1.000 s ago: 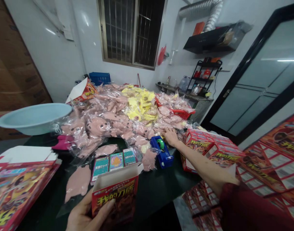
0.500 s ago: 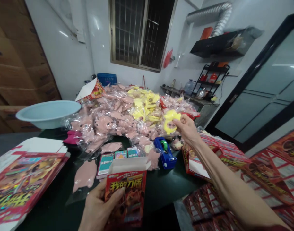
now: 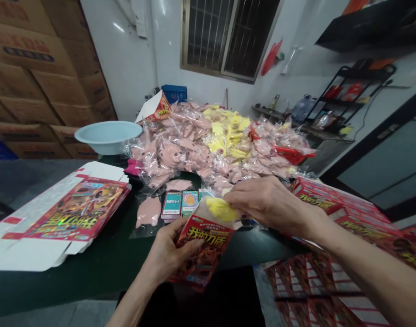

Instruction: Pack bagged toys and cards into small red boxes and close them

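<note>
Grips open red box [image 3: 203,252] at lower centre with left hand [image 3: 167,254], thumb across the front. Pinches yellow toy [image 3: 221,209] in right hand [image 3: 265,202], mid-frame, right at the box's open top.

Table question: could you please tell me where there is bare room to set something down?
Bare table runs between the flat cartons and the left hand holding the red box; another patch lies between the bowl and those cartons. Crowded: the toy pile at the back, the card packs, the stacked boxes beside the right hand pinching the yellow toy.
</note>
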Tool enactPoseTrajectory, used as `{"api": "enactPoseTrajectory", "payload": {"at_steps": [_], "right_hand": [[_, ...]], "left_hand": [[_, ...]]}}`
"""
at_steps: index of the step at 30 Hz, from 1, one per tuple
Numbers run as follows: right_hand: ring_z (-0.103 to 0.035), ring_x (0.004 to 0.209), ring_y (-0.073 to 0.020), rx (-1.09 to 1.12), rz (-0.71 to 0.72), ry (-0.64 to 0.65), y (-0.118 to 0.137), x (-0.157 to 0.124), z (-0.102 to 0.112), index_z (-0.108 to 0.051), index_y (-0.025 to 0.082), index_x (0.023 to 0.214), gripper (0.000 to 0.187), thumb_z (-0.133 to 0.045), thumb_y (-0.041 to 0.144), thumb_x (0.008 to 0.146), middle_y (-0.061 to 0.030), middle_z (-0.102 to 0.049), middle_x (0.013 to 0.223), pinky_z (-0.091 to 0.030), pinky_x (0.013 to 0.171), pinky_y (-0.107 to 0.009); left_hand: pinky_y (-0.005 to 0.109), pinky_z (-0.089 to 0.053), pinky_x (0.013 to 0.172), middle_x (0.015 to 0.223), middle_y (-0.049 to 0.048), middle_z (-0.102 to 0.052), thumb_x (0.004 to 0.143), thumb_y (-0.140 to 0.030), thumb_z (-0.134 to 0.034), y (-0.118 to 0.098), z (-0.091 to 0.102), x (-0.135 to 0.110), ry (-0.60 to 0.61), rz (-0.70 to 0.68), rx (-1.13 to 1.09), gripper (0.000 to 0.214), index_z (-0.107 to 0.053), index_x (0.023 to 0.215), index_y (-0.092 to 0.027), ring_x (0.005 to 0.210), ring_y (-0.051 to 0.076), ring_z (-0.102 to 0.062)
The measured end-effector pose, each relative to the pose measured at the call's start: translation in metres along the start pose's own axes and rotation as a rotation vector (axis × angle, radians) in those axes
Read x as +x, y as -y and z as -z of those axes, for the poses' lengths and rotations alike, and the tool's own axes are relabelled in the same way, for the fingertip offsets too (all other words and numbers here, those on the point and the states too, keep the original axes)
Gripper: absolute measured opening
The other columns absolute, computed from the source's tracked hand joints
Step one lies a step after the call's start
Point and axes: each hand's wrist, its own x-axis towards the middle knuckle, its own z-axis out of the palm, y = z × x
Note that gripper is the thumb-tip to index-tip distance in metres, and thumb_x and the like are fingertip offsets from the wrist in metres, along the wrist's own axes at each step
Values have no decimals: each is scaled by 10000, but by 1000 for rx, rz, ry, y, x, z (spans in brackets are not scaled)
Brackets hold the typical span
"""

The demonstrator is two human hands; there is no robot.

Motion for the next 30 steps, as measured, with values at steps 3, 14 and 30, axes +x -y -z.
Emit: {"api": "enactPoseTrajectory", "payload": {"at_steps": [3, 14, 30], "right_hand": [[-420, 511, -92, -141, 31, 111, 2, -2, 1, -618, 199, 705, 189, -537, 28, 720, 18, -585, 620, -202, 482, -261], [-392, 438, -108, -308, 112, 291, 28, 20, -7, -588, 173, 540, 245, -549, 29, 734, -32, -590, 501, -195, 496, -296], [-451, 767, -164, -250, 465, 94, 29, 25, -21, -594, 169, 740, 211, -465, 167, 907, -39, -571, 804, -290, 657, -319]], "left_hand": [[323, -554, 741, 929, 53, -723, 698, -313, -706, -1, -2, 1, 26, -22, 18, 355, -620, 1010, -168, 838, 218, -679], [269, -516, 679, 853, 42, -699, 769, -351, -625, -3, -4, 1, 145, -145, 201, 283, -652, 978, -162, 776, 193, -638], [252, -514, 653, 775, 18, -701, 687, -222, -731, 1, -4, -5, 289, -14, -259, 197, -667, 862, -156, 696, 149, -642]]}}
